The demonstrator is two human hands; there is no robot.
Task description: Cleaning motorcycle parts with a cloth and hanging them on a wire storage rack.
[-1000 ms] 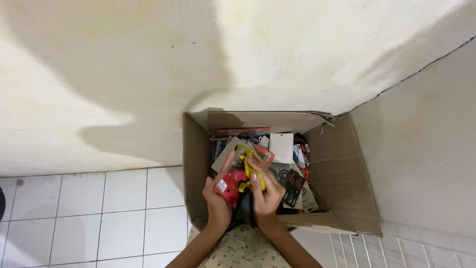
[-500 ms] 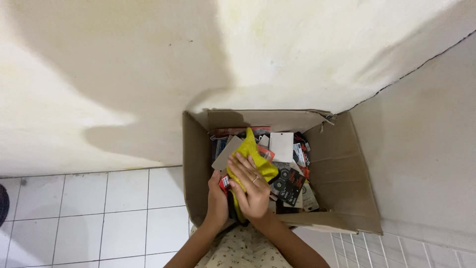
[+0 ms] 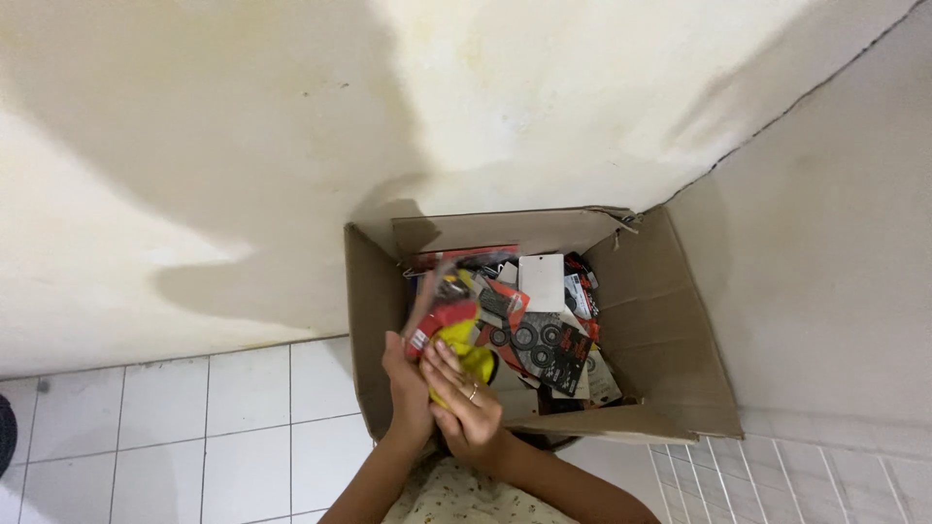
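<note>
An open cardboard box (image 3: 660, 320) stands in the corner of the room, full of small packaged items in red, black and white. My left hand (image 3: 406, 383) and my right hand (image 3: 468, 400) are together over the box's near left side. Both grip a red and yellow packet (image 3: 456, 325) held above the contents. A ring shows on a finger of my right hand. A black card with round rubber rings (image 3: 539, 344) lies just right of the packet.
The box sits against a cream wall (image 3: 388, 116) and a side wall (image 3: 835, 272). White floor tiles (image 3: 175, 427) spread to the left. A white wire rack (image 3: 777, 480) shows at the bottom right.
The packet has been turned in my hands: half a second ago its yellow face pointed up, now the red part shows and it leans left. My hands stayed over the box.
</note>
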